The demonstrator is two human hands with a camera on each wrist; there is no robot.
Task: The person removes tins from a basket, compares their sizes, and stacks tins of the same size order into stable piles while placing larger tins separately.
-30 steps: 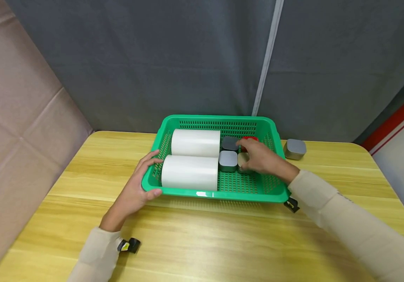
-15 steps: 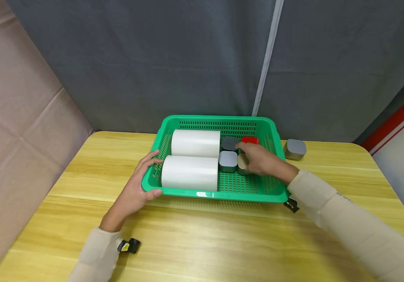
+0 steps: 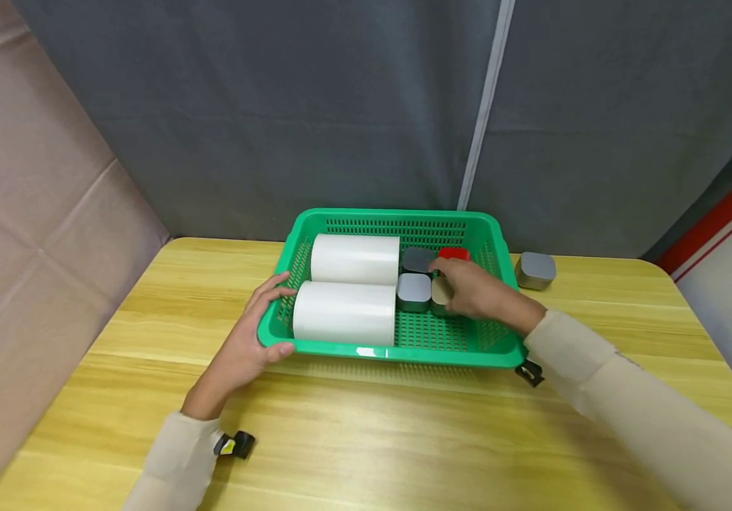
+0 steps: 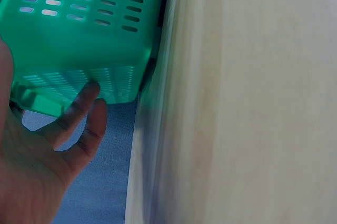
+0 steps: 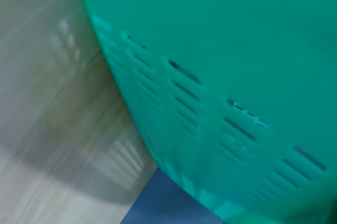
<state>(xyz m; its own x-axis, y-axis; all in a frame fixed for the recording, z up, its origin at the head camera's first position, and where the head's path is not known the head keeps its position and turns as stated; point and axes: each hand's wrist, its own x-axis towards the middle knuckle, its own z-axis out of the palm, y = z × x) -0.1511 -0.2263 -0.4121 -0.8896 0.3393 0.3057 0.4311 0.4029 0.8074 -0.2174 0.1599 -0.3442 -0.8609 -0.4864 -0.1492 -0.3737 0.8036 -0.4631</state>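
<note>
Sitting toward three o'clock in the green basket [image 3: 442, 355], the beige tin [image 3: 440, 292] is partly hidden by the right hand [image 3: 476, 287]; the fingers bend down there, but whether they grip it cannot be told. The red tin [image 3: 455, 253], at one o'clock from it, shows more than a second ago, suggesting work has narrowed to the beige one. White rolls [image 3: 343, 314] lie toward nine o'clock. The left hand [image 3: 247, 348], spread loosely, rests around the basket's eight o'clock corner. Outside, toward three o'clock, stands a grey tin [image 3: 536, 268].

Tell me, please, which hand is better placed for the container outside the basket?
Probably the right hand, though pinching the beige container: it's nearer the grey one; the left hand holds the basket.
</note>
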